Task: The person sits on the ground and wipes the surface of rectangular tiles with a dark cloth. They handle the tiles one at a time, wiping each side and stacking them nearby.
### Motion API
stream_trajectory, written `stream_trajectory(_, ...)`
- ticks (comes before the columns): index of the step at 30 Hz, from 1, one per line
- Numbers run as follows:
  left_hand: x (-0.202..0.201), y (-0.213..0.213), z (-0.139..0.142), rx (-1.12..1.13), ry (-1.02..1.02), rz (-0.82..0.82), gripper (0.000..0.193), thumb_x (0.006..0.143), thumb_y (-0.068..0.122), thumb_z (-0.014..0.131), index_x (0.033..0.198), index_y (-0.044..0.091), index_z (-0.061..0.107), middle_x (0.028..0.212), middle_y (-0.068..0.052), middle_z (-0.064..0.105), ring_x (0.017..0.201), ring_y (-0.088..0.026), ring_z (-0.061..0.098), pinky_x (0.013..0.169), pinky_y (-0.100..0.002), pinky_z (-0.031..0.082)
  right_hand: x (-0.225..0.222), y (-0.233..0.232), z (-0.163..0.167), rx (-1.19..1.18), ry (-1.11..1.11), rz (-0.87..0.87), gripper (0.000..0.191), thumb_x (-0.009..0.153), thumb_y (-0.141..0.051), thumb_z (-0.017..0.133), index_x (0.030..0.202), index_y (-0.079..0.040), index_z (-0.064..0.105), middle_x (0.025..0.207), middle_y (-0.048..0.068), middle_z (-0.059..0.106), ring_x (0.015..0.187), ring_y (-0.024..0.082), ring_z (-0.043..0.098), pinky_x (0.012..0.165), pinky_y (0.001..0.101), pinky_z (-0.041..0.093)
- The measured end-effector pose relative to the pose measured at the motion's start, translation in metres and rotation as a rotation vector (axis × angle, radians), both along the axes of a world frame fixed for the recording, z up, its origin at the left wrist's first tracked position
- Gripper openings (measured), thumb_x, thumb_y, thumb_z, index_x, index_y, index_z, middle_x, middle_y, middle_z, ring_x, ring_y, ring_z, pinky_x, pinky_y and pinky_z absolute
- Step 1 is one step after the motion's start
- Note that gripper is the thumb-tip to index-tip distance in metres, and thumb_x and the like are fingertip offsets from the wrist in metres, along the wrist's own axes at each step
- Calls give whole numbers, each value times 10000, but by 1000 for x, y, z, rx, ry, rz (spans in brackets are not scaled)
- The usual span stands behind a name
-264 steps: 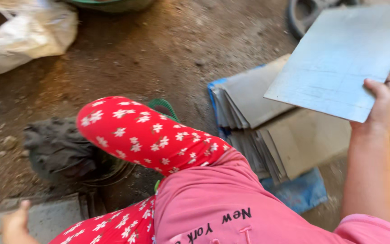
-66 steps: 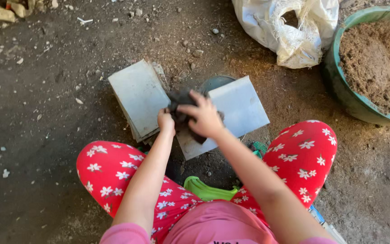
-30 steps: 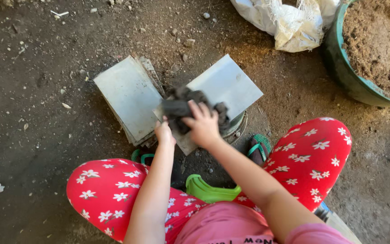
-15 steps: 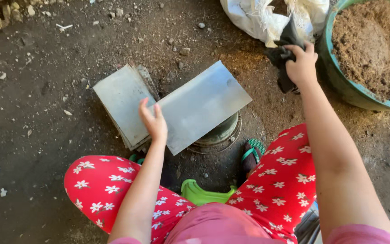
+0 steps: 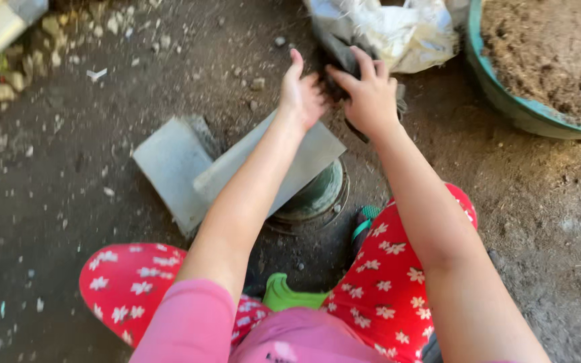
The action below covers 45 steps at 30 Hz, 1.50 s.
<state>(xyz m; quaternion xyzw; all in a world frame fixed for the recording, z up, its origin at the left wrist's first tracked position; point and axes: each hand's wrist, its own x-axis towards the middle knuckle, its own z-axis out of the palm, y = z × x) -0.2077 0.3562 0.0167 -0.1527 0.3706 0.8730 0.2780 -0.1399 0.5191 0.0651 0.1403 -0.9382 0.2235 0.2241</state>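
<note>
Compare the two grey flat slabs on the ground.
The upper grey slab lies tilted across the round green stand, partly hidden by the left arm; the lower grey slab sits left, beneath it, fully in view. The upper looks longer and narrower. Both are flat, grey and rectangular.

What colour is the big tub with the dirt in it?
The tub is green, a teal shade, seen in the head view at the top right.

Trousers [image 5: 398,269]: red, patterned with small white flowers. Shirt [image 5: 196,323]: pink. Flat sheets [image 5: 176,168]: pale grey. Cloth [image 5: 344,57] at the hands: dark grey, near black. Sack [image 5: 405,30]: off-white. Basin [image 5: 506,101]: teal-green rim, brown soil within. Round stand [image 5: 317,195]: dull green. Ground [image 5: 68,101]: dark brown.
</note>
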Motion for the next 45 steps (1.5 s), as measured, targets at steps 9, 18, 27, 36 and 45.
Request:
stream_trajectory(9,9,21,-44,-1777,1404,-1202,905,610,422,935,1408,208,565,1514,-78,484,1406,-377,398,1024,-662,331,-28,111,-25,-273,-324,-515,512,805,-60,667,1239,-321,740,1542,35,414,1305,399,398,995,562,422)
stream_trajectory(18,-43,-37,-24,-1880,1149,-1015,651,704,537,878,1221,188,692,1264,-96,695,1226,-347,616,984,-559,468,-21,104,-4,-339,-395,-512,561,777,-16,648,1233,-331,739,1552,0,401,1344,363,387,1043,513,424)
stream_trajectory(27,13,-270,-24,-1902,71,-209,720,789,682,743,1202,92,744,1213,-181,727,1129,-392,684,956,-492,523,-19,94,-5,-334,-378,-449,491,838,-75,652,1259,-314,733,1545,38,418,1349,378,382,1076,486,414)
stream_trajectory(36,140,-318,-108,-1481,-340,121,794,850,696,708,1023,-79,706,1015,-248,748,910,-401,733,825,-527,571,-11,30,-23,-227,-340,-324,508,835,-59,649,1281,-288,735,1542,77,445,1362,413,384,1101,488,416)
stream_trajectory(45,181,-287,-140,-602,-106,679,539,935,435,661,1209,-30,668,1178,-153,723,1062,-285,671,923,-490,529,57,-104,-20,-97,-33,129,533,731,9,630,1198,-209,767,1533,177,488,1303,465,470,1124,534,448)
